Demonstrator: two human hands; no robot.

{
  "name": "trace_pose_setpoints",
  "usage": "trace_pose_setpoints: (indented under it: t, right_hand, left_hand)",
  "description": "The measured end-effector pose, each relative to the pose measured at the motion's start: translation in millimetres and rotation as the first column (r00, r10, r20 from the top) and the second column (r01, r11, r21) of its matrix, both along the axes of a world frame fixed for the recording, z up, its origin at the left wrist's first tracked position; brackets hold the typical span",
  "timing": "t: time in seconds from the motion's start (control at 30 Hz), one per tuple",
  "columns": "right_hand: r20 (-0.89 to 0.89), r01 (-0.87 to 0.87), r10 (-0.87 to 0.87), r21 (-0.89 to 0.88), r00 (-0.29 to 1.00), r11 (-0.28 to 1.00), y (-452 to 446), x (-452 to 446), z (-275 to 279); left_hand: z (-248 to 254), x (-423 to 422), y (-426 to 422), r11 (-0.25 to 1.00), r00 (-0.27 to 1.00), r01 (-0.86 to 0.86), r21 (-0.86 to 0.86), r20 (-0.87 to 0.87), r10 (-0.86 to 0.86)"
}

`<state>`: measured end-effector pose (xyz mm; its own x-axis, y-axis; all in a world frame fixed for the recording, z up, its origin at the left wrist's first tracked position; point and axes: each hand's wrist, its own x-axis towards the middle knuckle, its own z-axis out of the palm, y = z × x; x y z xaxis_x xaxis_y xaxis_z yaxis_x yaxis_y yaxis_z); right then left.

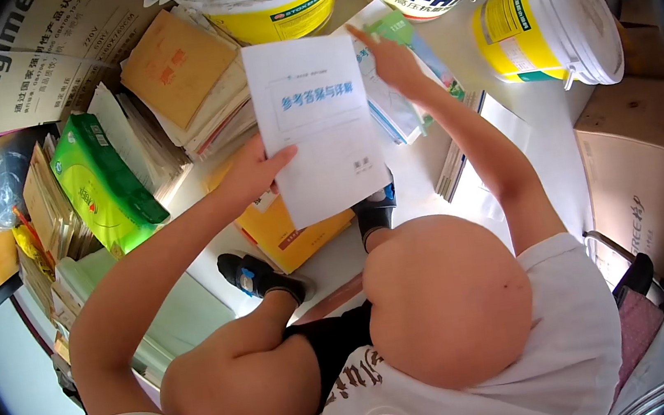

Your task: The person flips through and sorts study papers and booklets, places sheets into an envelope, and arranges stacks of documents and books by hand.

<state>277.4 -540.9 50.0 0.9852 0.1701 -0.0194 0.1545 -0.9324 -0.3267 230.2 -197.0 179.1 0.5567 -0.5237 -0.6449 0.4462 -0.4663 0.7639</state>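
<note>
A white booklet [316, 143] with blue Chinese characters across its cover is raised in front of me. My left hand [261, 166] grips its left edge, thumb on the cover and fingers behind. To its right, my right hand [393, 67] reaches over a stack of books [394, 108] with a green-covered one [401, 29] on top. One finger stretches toward the booklet's upper right corner; whether it touches the stack I cannot tell. Below the booklet, a yellow box or folder [303, 240] lies on the floor by my shoes.
White-and-yellow buckets [546, 23] stand at the back and right. Paper piles with a brown envelope [178, 65] and a green tissue pack [105, 181] line the left. A cardboard box [633, 162] is at the far right. More books [458, 155] lie on the floor.
</note>
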Motion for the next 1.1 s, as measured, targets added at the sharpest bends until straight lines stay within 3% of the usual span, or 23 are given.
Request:
trace_pose_setpoints:
  t: [0.07, 0.1, 0.17, 0.33, 0.4, 0.5, 0.57, 0.73, 0.8, 0.87, 1.0, 1.07, 1.1]
  right_hand:
    - [-0.011, 0.121, -0.121, 0.128, 0.993, 0.984, -29, -2, 6]
    - [-0.008, 0.125, -0.125, 0.13, 0.992, 0.984, -37, -5, 19]
    - [0.053, 0.292, -0.293, 0.025, 0.955, 0.956, -53, -25, 60]
    - [0.159, 0.37, -0.358, -0.05, 0.92, 0.928, -76, -40, 106]
    - [0.207, 0.356, -0.314, -0.218, 0.927, 0.909, -82, -38, 115]
    - [0.168, 0.335, -0.298, -0.28, 0.94, 0.9, -78, -36, 120]
    - [0.176, 0.314, -0.271, -0.295, 0.946, 0.902, -73, -35, 112]
    - [0.19, 0.298, -0.249, -0.3, 0.95, 0.906, -37, -22, 98]
    - [0.249, 0.31, -0.253, -0.227, 0.935, 0.923, -19, -14, 87]
    - [0.168, 0.299, -0.258, -0.298, 0.951, 0.907, 9, -5, 83]
    - [0.113, 0.186, -0.162, -0.253, 0.98, 0.949, 43, 3, 29]
    - [0.187, 0.149, -0.073, -0.439, 0.98, 0.886, 53, 0, -6]
    - [0.185, 0.145, -0.069, -0.438, 0.98, 0.887, 57, -1, -9]
  left_hand:
    - [-14, 5, -26, 0.999, 0.999, -0.041, -0.035, -0.03, 0.04]
    - [-25, 7, -38, 0.994, 0.995, -0.085, -0.074, -0.063, 0.081]
    - [-46, 8, -65, 0.986, 0.991, -0.123, -0.11, -0.068, 0.116]
    - [-117, 1, -145, 0.927, 0.944, -0.305, -0.219, -0.202, 0.263]
    - [-128, 3, -171, 0.915, 0.94, -0.326, -0.237, -0.187, 0.286]
    - [-141, 12, -202, 0.9, 0.918, -0.391, -0.191, -0.149, 0.367]
    - [-163, 19, -211, 0.921, 0.922, -0.371, -0.12, 0.071, 0.381]
    - [-156, 14, -215, 0.914, 0.899, -0.402, -0.056, 0.164, 0.406]
    - [-158, 12, -211, 0.921, 0.905, -0.388, -0.036, 0.173, 0.388]
    - [-172, 8, -207, 0.943, 0.852, -0.315, 0.103, 0.469, 0.234]
    - [-190, -6, -190, 0.917, 0.857, -0.363, 0.167, 0.445, 0.258]
    - [-160, -4, -179, 0.933, 0.938, -0.346, 0.096, 0.058, 0.342]
    - [-164, -6, -178, 0.932, 0.937, -0.35, 0.097, 0.058, 0.346]
